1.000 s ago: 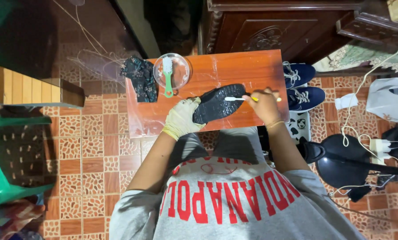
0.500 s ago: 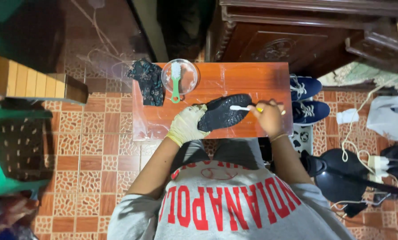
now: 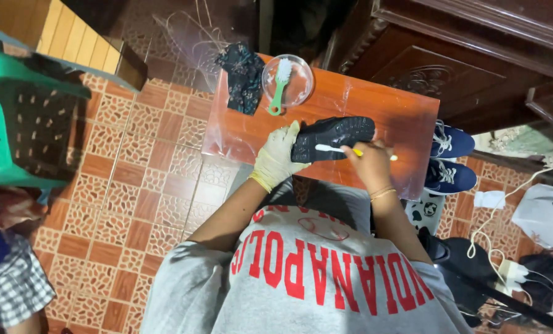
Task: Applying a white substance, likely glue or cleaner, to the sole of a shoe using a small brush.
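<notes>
A black shoe (image 3: 335,137) lies sole-up on a small orange-brown table (image 3: 400,117). My left hand (image 3: 277,158), in a pale yellow glove, grips the shoe's heel end. My right hand (image 3: 368,162) is bare and holds a white toothbrush (image 3: 332,149) with its bristles against the sole. A clear round bowl (image 3: 287,80) with a green-handled brush (image 3: 279,89) in it stands at the table's far side. A dark patterned cloth (image 3: 244,77) lies beside the bowl.
A pair of navy sneakers (image 3: 450,159) stands on the tiled floor right of the table. Dark carved wooden furniture (image 3: 474,55) is behind the table. A green plastic chair (image 3: 17,124) is at left. White cables (image 3: 493,222) and bags lie at right.
The view has swung, so the table now sits tilted and higher in frame. My hands stay on the shoe and toothbrush, with the brush still on the sole.
</notes>
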